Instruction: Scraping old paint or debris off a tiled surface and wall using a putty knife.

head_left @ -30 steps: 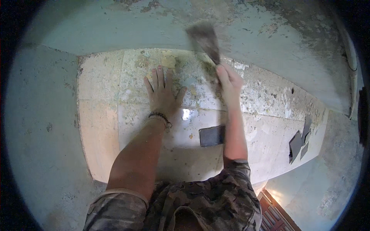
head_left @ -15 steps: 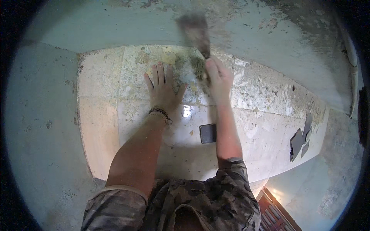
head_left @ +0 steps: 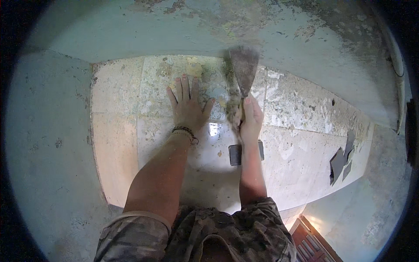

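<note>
My right hand (head_left: pixel 252 120) is wrapped round the handle of a wide paint scraper (head_left: pixel 244 67). Its flared metal blade points away from me, at the foot of the peeling far wall (head_left: pixel 166 35). My left hand (head_left: pixel 189 107) lies flat with fingers spread on the dirty tiled ledge (head_left: pixel 115 144), and nothing is in it. Dust and paint crumbs coat the tiles around both hands. Partly covered by my right forearm is a dark, flat, phone-like rectangle (head_left: pixel 235 155).
Dark broken flat pieces (head_left: pixel 337 163) lie at the ledge's right end. A pale pipe (head_left: pixel 400 96) runs down the wall at far right. A brown slatted wooden piece (head_left: pixel 312 240) shows low at the right. A greenish wall (head_left: pixel 48 144) bounds the left.
The scraper and my right hand have come down toward me, away from higher on the wall. My left hand keeps its place on the tiles.
</note>
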Demonstrator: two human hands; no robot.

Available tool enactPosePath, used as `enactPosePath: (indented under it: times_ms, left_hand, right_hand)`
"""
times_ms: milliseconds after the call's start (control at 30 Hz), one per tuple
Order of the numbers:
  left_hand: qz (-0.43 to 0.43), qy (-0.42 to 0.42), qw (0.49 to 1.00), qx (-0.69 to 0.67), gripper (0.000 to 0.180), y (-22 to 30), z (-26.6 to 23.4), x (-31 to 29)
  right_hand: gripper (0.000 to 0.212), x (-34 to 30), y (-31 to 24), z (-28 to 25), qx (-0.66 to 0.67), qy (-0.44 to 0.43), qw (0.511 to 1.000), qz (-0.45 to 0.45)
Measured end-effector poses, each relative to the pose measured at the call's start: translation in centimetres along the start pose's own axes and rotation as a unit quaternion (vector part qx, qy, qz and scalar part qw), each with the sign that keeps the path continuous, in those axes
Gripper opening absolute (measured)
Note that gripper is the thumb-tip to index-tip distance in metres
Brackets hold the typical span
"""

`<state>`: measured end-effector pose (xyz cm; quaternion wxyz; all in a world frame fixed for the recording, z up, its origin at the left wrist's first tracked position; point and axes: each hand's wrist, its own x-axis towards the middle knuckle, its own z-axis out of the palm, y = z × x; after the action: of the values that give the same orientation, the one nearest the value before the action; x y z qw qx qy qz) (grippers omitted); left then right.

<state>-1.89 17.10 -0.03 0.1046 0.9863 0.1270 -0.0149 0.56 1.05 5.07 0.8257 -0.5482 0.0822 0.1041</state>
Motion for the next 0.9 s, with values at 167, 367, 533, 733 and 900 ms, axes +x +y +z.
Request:
enactPosePath:
  times_ms: [167,367,533,733,900]
  left_hand:
    - [0.003,-0.004,1.0,0.012,0.084,0.2,-0.1,-0.1]
    - [0.018,0.009,1.0,0.021,0.076,-0.6,0.9,-0.1]
    - [0.028,-0.048,0.998,0.039,0.075,-0.6,0.3,0.0]
    - [0.032,-0.01,0.998,0.052,0.077,-0.5,1.3,0.1]
    - [0.013,0.0,1.0,-0.017,0.081,-0.4,-0.3,-0.1]
  right_hand:
    - [0.02,-0.6,2.1,2.6,0.143,-0.017,0.989,0.034]
    - [0.025,-0.2,5.3,5.2,0.067,0.005,0.998,-0.003]
    - [0.02,0.1,5.3,5.5,0.142,0.0,0.989,0.041]
    - [0.02,0.0,4.7,6.1,0.072,0.034,0.997,0.005]
    - [0.03,-1.1,2.1,4.3,0.069,-0.014,0.997,-0.025]
